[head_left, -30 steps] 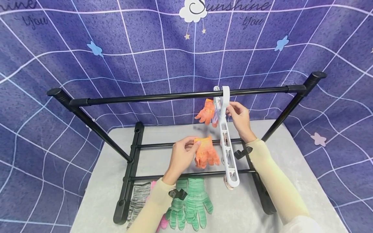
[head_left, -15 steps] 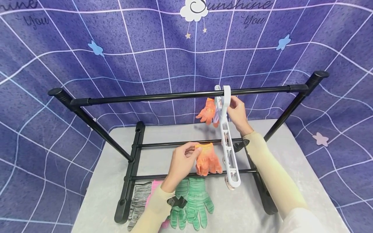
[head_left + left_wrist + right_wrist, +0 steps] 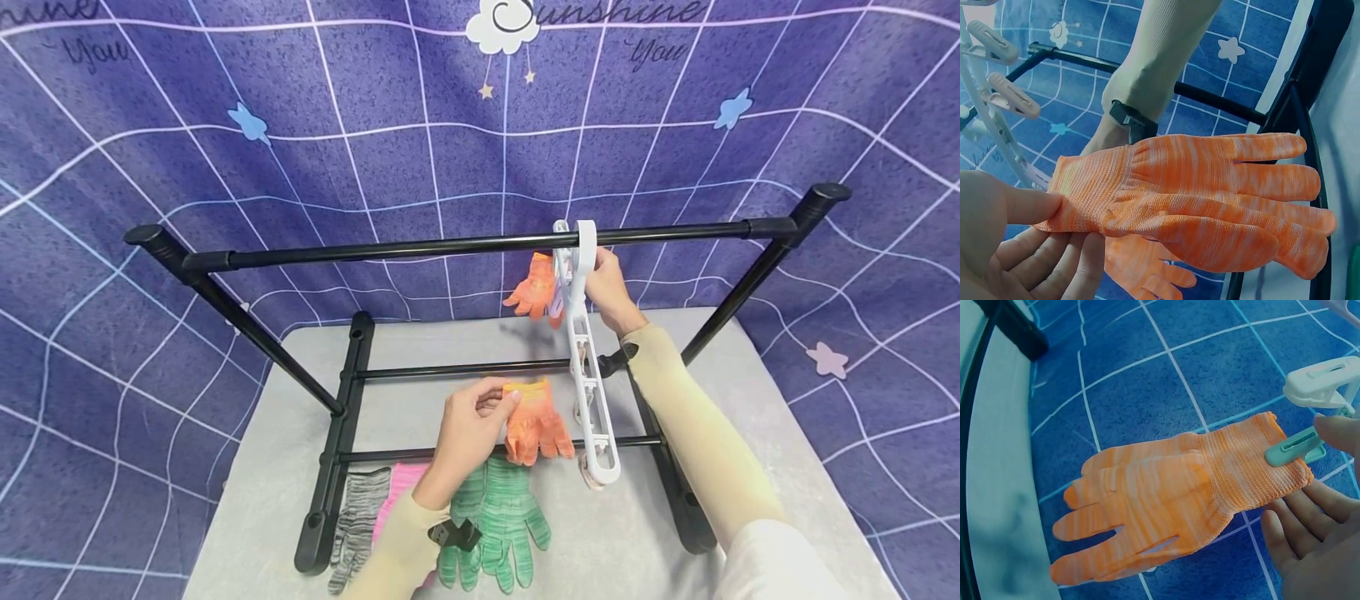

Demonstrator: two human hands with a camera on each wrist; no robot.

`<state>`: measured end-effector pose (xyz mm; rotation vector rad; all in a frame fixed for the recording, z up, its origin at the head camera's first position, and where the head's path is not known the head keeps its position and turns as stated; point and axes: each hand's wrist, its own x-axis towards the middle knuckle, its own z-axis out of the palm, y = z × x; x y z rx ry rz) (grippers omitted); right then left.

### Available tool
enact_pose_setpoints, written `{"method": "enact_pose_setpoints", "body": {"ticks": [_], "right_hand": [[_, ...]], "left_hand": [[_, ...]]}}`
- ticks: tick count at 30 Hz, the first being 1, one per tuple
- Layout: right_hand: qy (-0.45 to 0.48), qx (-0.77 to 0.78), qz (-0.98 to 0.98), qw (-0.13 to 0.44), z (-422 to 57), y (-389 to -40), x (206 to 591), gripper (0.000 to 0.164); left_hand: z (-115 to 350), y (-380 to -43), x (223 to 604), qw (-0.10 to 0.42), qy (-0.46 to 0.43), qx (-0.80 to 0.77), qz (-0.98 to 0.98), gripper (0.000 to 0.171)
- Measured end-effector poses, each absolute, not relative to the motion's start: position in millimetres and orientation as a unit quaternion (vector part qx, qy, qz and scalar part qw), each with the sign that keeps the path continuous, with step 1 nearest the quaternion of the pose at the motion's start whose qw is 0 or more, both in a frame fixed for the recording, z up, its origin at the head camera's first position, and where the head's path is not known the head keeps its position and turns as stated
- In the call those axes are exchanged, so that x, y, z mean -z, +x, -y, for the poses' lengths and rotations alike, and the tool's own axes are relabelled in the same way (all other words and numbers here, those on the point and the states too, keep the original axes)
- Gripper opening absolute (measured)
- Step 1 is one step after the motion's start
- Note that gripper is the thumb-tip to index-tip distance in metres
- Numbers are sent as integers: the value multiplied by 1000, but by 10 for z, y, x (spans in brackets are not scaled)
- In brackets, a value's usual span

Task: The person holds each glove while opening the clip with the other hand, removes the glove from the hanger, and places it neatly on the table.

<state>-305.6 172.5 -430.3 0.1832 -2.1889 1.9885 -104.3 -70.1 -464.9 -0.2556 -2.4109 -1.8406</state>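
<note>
My left hand [image 3: 476, 425] pinches an orange knitted glove [image 3: 1210, 200] by its cuff, thumb on top and fingers beneath. This glove dangles fingers down, just left of a white clip hanger [image 3: 586, 250] hooked on a black bar. A second orange glove [image 3: 1154, 494] hangs from the hanger's far end, its cuff caught in a small clothespin [image 3: 1294, 449] that looks green in the right wrist view. My right hand [image 3: 611, 287] reaches behind the hanger. Its thumb lies on the clothespin's end, and its curled fingers are at the back of the cuff.
The black rack [image 3: 405, 248] spans the grey table [image 3: 247, 467], with two lower crossbars. On the table's near side lie green gloves [image 3: 506, 525], a pink glove [image 3: 401, 483] and grey striped gloves [image 3: 360, 508]. A purple curtain [image 3: 420, 83] stands behind. More clips [image 3: 1013, 95] line the hanger.
My left hand has lowered the orange glove toward the near crossbar. My right hand has shifted slightly, its fingers now more hidden behind the hanger. The hanging glove stays about where it was.
</note>
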Motion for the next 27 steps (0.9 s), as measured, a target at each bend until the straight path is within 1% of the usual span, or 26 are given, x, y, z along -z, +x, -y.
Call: {"method": "enact_pose_setpoints", "body": {"ticks": [3,12,20,27], "right_hand": [[68,-679,725,90,-1722,-3073,4325,7],[53,-689,717,95,-1700,-3074,4315,15],[63,-694,710,104,-1675,-3048,4270,16],[63,-694,709,103,-1659,-3051,4265,16]], "left_hand": [[698,-1023,4668,44,-81,608,789,19],[696,-975,4642,38,-81,615,784,20],[712,-895,4629,22,-76,612,787,23],[704,-844,4631,12,-87,614,784,21]]}}
